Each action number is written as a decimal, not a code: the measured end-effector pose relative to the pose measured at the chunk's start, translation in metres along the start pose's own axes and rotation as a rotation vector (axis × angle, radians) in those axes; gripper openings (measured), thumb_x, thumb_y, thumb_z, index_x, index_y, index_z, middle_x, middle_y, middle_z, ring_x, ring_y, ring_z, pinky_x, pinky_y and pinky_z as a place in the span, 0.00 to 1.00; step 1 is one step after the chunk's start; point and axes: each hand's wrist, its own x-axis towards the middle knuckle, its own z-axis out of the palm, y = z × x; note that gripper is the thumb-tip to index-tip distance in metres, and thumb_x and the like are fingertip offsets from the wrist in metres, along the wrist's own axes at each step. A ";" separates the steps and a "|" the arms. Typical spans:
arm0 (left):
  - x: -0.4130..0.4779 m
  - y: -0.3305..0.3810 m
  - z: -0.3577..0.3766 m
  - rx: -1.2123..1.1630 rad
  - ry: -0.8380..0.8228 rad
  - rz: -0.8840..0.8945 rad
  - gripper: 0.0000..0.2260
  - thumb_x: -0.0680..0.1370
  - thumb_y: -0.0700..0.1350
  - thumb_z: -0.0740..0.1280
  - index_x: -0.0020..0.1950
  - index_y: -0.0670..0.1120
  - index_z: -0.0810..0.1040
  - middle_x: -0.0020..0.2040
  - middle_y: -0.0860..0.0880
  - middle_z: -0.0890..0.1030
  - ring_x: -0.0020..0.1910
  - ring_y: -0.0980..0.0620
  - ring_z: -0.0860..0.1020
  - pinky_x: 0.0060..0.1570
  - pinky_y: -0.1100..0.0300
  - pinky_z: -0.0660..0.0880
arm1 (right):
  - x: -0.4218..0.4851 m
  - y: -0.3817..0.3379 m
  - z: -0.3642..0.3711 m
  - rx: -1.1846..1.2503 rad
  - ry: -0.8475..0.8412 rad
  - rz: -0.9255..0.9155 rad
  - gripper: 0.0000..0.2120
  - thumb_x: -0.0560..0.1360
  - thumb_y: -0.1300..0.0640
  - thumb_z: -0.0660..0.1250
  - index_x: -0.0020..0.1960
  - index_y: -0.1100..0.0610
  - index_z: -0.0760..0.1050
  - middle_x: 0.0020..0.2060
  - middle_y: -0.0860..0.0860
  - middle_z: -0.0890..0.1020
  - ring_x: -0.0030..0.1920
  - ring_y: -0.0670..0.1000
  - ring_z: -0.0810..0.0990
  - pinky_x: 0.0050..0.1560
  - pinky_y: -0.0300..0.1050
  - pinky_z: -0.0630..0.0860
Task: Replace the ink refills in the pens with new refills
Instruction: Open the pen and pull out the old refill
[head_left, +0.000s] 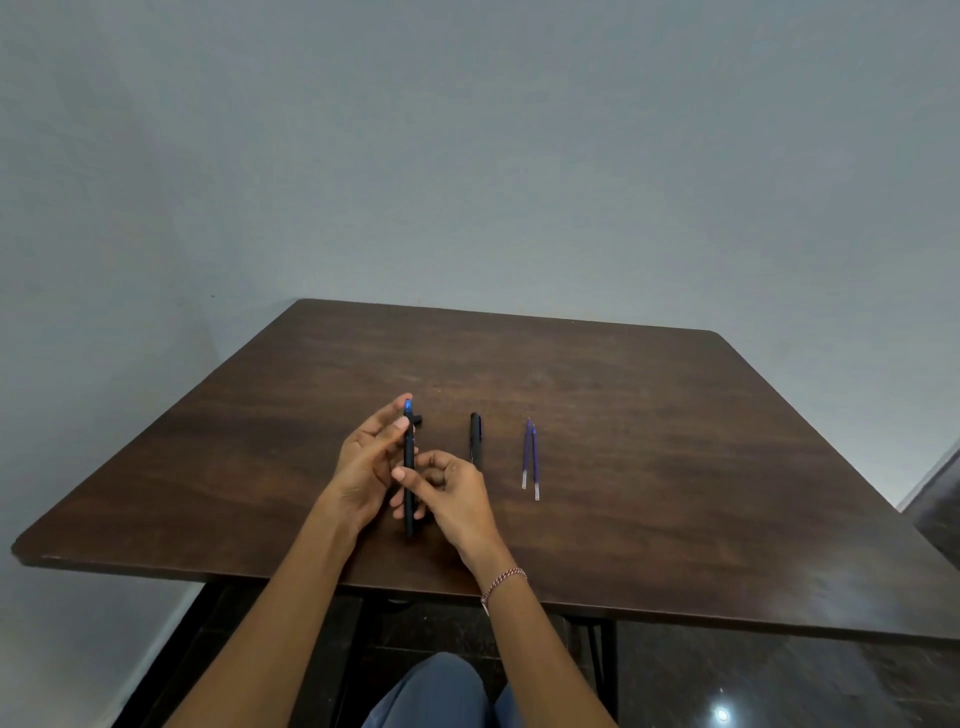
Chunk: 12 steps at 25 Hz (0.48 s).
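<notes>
Here we see a dark pen (409, 457) held just above the table (675, 415), its long axis running straight away from the person and its blue end pointing to the far side. The left hand (363, 467) pinches the far half between thumb and fingertips. The right hand (452, 493), with a bracelet (506, 579) at its wrist, curls round the near half with the thumb laid on the barrel. The fingers hide much of that barrel. A small dark piece (418, 417) juts out beside the blue end; we cannot tell what it is. To the right, a second pen (475, 434) and two blue refills (530, 457) lie on the table, parallel to the held pen, the second pen's near end hidden behind the right hand.
</notes>
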 end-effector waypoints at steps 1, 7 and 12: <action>0.001 0.000 -0.001 -0.030 -0.012 -0.014 0.19 0.71 0.50 0.66 0.61 0.47 0.78 0.42 0.47 0.80 0.35 0.54 0.79 0.30 0.63 0.77 | 0.000 0.000 0.000 0.016 0.005 -0.001 0.07 0.76 0.53 0.69 0.52 0.55 0.78 0.35 0.52 0.85 0.35 0.49 0.84 0.33 0.34 0.75; 0.007 -0.001 -0.002 -0.070 -0.072 -0.026 0.14 0.79 0.39 0.56 0.62 0.44 0.76 0.55 0.42 0.82 0.54 0.48 0.81 0.43 0.60 0.80 | 0.000 -0.005 -0.001 0.018 0.008 -0.011 0.09 0.79 0.54 0.64 0.56 0.57 0.78 0.35 0.52 0.84 0.36 0.49 0.84 0.33 0.34 0.75; 0.006 -0.001 -0.002 -0.050 -0.013 -0.021 0.13 0.79 0.37 0.58 0.57 0.47 0.79 0.46 0.44 0.85 0.44 0.51 0.84 0.36 0.61 0.80 | -0.005 -0.008 -0.001 -0.012 -0.018 -0.018 0.07 0.79 0.55 0.64 0.54 0.55 0.78 0.34 0.51 0.84 0.33 0.47 0.84 0.32 0.33 0.75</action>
